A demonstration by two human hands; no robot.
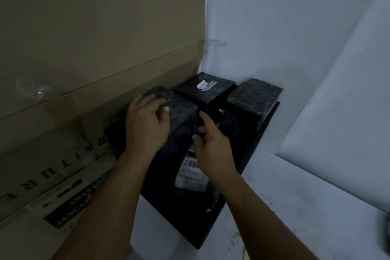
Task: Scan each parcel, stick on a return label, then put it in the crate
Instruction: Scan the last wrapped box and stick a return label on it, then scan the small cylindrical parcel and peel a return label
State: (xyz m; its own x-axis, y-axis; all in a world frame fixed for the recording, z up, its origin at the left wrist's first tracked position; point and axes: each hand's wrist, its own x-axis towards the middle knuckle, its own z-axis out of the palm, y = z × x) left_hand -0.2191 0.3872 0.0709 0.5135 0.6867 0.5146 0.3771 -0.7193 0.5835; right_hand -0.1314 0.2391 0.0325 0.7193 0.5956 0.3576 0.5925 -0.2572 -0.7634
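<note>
Several black-wrapped parcels stand packed in a dark crate [261, 133] in the corner. My left hand [145, 124] lies over the top of the near-left parcel [181, 107], its fingers curled round the parcel's upper edge. My right hand [211, 145] hovers beside that parcel with loosely bent fingers, index pointing forward, holding nothing. Under the right hand, a front parcel carries a white barcode label with a "RETURN" sticker [191, 173]. The back middle parcel [204, 88] also has a white label on top. A third parcel [255, 95] stands at the back right.
A large brown cardboard box [84, 48] with printed letters leans along the left, close against the crate. White walls [295, 27] close the corner behind and to the right. Pale floor [274, 207] lies around the crate's front.
</note>
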